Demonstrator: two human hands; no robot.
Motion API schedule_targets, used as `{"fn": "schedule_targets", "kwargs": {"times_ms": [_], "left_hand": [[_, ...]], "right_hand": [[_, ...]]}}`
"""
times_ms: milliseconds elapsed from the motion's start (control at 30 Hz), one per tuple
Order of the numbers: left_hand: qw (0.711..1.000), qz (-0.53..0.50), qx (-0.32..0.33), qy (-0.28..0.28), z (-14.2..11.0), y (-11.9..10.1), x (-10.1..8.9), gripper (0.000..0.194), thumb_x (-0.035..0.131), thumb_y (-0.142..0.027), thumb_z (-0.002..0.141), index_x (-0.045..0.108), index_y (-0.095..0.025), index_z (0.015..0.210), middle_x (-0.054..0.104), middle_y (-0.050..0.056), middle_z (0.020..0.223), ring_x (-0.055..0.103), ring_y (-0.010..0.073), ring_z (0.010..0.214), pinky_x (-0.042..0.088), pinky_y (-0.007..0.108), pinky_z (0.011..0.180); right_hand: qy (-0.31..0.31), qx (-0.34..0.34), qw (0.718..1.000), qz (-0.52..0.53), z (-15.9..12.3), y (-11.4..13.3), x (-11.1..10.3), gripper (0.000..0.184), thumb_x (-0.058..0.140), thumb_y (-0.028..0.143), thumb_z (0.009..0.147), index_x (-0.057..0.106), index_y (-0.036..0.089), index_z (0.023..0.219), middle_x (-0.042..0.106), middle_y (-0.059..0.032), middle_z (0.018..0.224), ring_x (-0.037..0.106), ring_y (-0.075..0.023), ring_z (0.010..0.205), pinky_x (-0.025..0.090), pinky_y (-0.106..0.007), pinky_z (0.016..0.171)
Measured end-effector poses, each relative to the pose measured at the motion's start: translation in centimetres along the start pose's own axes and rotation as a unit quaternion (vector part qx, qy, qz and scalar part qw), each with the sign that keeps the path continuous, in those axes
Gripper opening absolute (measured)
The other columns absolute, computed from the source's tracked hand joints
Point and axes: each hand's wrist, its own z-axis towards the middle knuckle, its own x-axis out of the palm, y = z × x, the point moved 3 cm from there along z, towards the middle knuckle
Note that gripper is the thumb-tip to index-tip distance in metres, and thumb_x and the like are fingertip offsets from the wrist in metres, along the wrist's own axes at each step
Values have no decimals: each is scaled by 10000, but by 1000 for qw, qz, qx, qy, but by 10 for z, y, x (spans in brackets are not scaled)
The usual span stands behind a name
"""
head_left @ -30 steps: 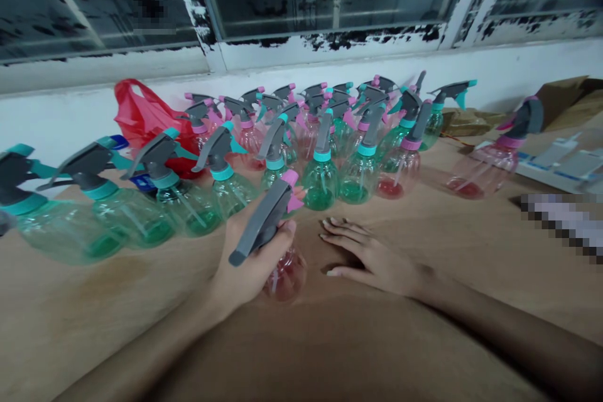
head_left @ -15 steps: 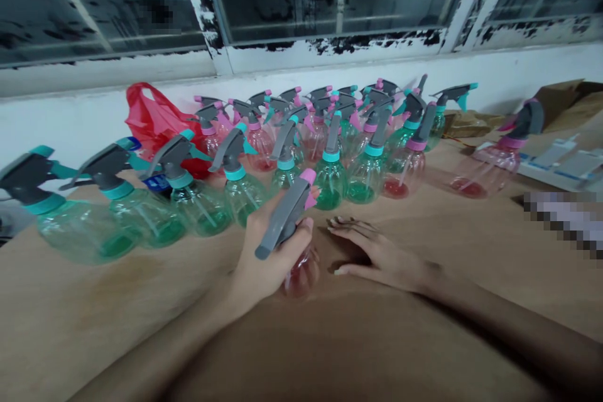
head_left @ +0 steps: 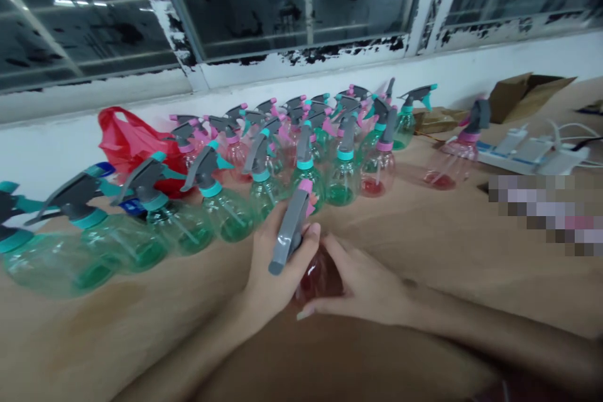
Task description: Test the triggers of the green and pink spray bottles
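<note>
My left hand [head_left: 273, 264] grips the grey trigger head of a pink spray bottle [head_left: 315, 273] that stands on the wooden table [head_left: 424, 245] in front of me. My right hand [head_left: 362, 286] wraps the bottle's round pink body from the right, fingers against it. Just beyond stands a crowd of green and pink spray bottles [head_left: 301, 157] with grey heads, running back toward the wall.
More green bottles [head_left: 113, 239] line the left side. A red plastic bag [head_left: 127, 141] lies by the wall. One pink bottle [head_left: 452, 157] stands apart at the right, near a white power strip [head_left: 527, 157] and a cardboard box [head_left: 522, 91].
My right hand has left the tabletop and closed around the pink bottle's body. The left hand keeps its hold on the trigger head. The view has shifted to the right.
</note>
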Motion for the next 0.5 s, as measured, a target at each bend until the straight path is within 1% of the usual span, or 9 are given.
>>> {"fn": "schedule_targets", "kwargs": {"times_ms": [67,133,167,233,300,367,400,433,500], "left_hand": [[1000,-21,20,-6,4,-7,17,290,557,-328,832,527,-242,1107,655,39,961,640,209,859,509,357,752],[998,-46,45,4,10,-16,37,344,584,-332,820,497,-239,1140,632,56,1077,614,226,985,480,389,862],[997,-58,56,17,13,-21,48,370,596,-330,812,484,-238,1153,615,61,1125,592,233,1040,459,401,907],[992,-81,75,57,19,-31,70,444,624,-318,793,449,-242,1194,581,66,1198,560,242,1098,436,415,952],[986,-103,91,98,24,-36,90,571,654,-307,765,384,-246,1265,535,74,1268,534,254,1135,428,424,974],[980,-125,98,124,28,-35,109,691,660,-312,761,286,-239,1338,456,89,1355,468,265,1213,393,436,1022],[978,-131,94,133,29,-31,117,711,639,-322,785,238,-237,1366,397,92,1407,399,262,1276,341,444,1067],[978,-130,94,133,30,-26,125,670,604,-331,815,236,-236,1368,371,91,1426,366,255,1301,319,445,1084],[981,-97,90,145,30,-13,137,591,551,-320,852,253,-233,1356,368,94,1423,360,243,1305,309,454,1090]], "right_hand": [[-38,-10,999,22,-6,-3,-10,792,708,563,628,410,173,1250,581,-123,1115,566,-295,995,487,-445,806],[-63,-25,997,32,-14,-9,-23,693,711,528,648,450,179,1188,579,-113,1098,565,-283,983,494,-428,782],[-67,-31,997,31,-19,-13,-31,656,709,512,659,460,188,1173,578,-102,1093,562,-275,984,492,-423,787],[-64,-38,997,24,-31,-23,-48,647,709,503,667,455,204,1182,577,-82,1077,560,-254,971,491,-408,795],[-65,-22,998,9,-43,-38,-69,660,708,517,666,445,202,1183,578,-68,1032,567,-233,925,499,-389,776],[-85,7,996,-33,-55,-56,-93,606,678,524,699,449,201,1157,572,-67,1009,566,-227,906,501,-392,775],[-105,4,992,-68,-60,-65,-106,588,670,529,704,458,203,1144,559,-75,1036,556,-234,934,489,-409,813],[-130,2,987,-99,-63,-73,-119,580,659,532,714,460,205,1150,539,-89,1084,540,-246,985,473,-426,858],[-165,15,972,-169,-67,-88,-143,578,644,544,721,470,210,1160,504,-111,1147,504,-276,1059,450,-454,897]]}}
